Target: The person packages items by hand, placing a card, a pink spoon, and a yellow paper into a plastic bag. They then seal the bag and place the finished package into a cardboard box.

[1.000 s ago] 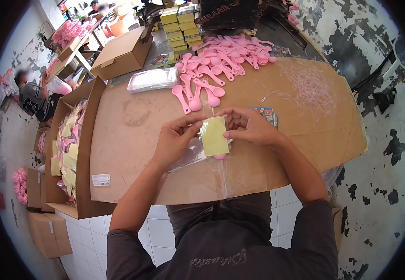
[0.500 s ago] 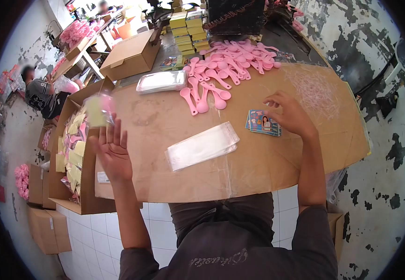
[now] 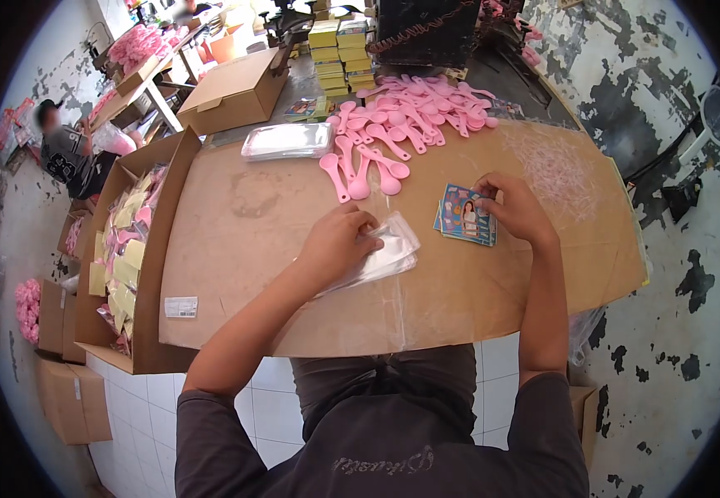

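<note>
My left hand (image 3: 339,242) is over the stack of clear plastic bags (image 3: 397,245), its fingers pinched at the bags' upper layer. Printed blue cards (image 3: 466,217) lie in a small pile to the right, and my right hand (image 3: 513,206) grips the top card by its right edge. Beyond the bags is a heap of pink spoons (image 3: 414,108), with a few loose spoons (image 3: 360,178) at its near side. Another pack of clear bags (image 3: 287,142) lies left of the spoons.
An open carton (image 3: 179,249) of packed items stands at the table's left edge. Behind are a closed cardboard box (image 3: 231,91), stacks of yellow-edged cards (image 3: 327,58) and a black box (image 3: 422,33). Thin plastic strips (image 3: 555,170) lie at right. A person (image 3: 65,153) sits far left.
My left hand has moved from the carton to the bags, and the packed item it released is no longer in the air. My right hand has come down and closed on a card.
</note>
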Available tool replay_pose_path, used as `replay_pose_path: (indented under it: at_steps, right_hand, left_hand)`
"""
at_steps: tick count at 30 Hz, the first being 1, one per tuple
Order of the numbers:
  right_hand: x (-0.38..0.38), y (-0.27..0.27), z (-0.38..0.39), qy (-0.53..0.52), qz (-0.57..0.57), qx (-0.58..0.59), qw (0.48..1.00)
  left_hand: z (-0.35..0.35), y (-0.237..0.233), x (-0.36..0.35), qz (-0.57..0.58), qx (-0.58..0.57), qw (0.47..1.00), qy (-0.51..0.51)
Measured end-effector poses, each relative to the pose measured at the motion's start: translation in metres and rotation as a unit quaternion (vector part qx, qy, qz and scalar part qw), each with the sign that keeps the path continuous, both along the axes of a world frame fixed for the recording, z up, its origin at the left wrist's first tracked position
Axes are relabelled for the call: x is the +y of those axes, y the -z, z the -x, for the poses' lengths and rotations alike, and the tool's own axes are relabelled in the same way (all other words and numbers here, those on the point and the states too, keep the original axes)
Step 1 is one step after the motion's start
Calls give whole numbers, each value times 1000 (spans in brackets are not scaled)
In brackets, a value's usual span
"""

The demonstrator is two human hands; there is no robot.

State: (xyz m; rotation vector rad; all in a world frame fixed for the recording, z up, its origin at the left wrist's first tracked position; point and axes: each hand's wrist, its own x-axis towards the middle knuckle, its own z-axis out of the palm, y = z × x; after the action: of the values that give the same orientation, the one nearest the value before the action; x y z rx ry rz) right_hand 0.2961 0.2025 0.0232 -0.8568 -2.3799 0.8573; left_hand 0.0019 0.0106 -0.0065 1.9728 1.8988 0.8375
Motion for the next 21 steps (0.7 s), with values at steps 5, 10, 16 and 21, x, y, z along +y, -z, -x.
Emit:
replay_pose_path:
  at_steps: [5, 10, 16, 21]
  right_hand:
    - [-18, -13, 11, -107, 67, 73, 989]
    - [-58, 1, 50, -263, 59, 104, 957]
    - [-63, 18, 62, -283, 37, 16, 958]
    - [-58, 24, 61, -286, -44, 36, 957]
  left_hand:
    - [4, -1, -2, 51, -178, 982, -44]
    - [1, -6, -6, 45, -237, 969, -54]
    - [10, 2, -4, 50, -342, 936, -63]
    - [19, 0, -5, 82, -317, 943, -51]
